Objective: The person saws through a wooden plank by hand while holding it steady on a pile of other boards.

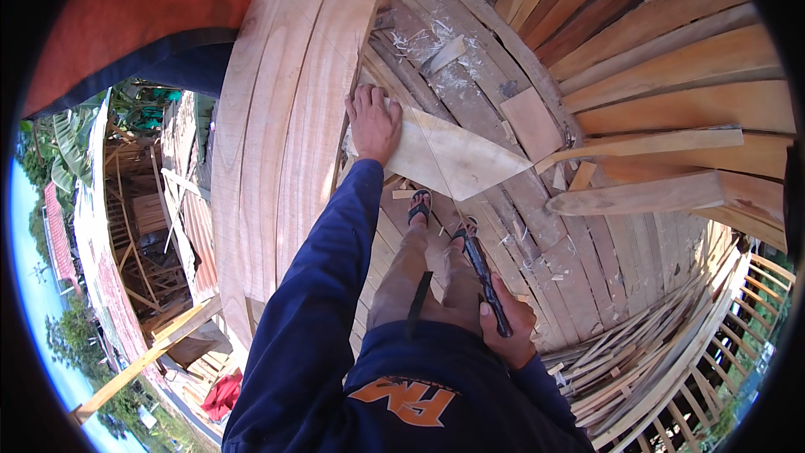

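Observation:
My left hand is at the left end of a pale, angular wooden board, its fingers bent around the upper edge. Thin lines cross the board's face, which tapers toward the right. Curved planks stand directly beside that hand. Lower down and to the right, my right hand is closed around a slim dark tool. The tool points up toward my sandalled feet; its far end is small and dark, so its kind is unclear.
Wood shavings and offcuts litter the plank floor. Curved ribs or planks line the right side, with a loose plank jutting inward. A pile of thin strips lies lower right. Orange cloth hangs upper left.

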Action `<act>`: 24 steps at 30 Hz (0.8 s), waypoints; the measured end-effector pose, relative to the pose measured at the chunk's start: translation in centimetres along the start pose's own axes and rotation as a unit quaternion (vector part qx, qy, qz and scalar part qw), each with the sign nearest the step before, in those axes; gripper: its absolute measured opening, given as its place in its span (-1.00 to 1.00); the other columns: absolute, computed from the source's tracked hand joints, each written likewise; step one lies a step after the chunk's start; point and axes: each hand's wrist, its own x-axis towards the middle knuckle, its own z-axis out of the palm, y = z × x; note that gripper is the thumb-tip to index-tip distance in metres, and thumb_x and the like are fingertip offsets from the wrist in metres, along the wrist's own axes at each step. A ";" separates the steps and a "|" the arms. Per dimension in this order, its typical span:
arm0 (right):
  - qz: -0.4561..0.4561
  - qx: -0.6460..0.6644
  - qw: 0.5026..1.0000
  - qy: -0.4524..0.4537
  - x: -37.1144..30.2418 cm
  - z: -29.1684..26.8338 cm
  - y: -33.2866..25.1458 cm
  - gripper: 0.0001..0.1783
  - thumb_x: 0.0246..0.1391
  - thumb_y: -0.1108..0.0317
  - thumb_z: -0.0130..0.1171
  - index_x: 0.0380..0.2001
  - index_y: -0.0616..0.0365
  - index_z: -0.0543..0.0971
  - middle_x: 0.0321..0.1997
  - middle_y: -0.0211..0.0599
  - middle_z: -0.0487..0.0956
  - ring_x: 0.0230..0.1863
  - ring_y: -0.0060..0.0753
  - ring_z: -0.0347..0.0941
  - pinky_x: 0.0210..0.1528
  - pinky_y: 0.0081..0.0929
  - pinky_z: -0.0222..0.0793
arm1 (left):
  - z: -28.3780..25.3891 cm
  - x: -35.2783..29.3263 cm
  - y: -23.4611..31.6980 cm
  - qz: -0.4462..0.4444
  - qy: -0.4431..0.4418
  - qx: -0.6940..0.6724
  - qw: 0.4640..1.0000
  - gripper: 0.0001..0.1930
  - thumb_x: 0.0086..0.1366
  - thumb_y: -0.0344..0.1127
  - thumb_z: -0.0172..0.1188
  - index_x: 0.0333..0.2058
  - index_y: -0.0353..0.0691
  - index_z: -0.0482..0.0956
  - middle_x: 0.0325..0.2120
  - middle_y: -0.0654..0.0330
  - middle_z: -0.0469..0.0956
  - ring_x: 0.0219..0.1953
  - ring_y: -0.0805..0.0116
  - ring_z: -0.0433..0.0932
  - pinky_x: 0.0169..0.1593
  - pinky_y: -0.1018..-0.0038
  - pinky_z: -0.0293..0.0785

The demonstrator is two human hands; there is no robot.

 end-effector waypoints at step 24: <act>-0.024 0.000 0.999 -0.039 -1.1 0.8 2.2 -0.40 -0.04 0.41 0.28 0.11 0.44 0.48 -0.45 -0.06 0.64 -0.65 -0.21 0.50 -0.54 -0.34 0.34 | 1.3 -0.1 0.0 0.037 0.009 0.080 0.996 -0.59 0.11 -0.40 0.15 -0.05 -0.33 0.29 0.08 -0.09 0.27 0.35 -0.12 0.08 0.38 -0.08 -0.13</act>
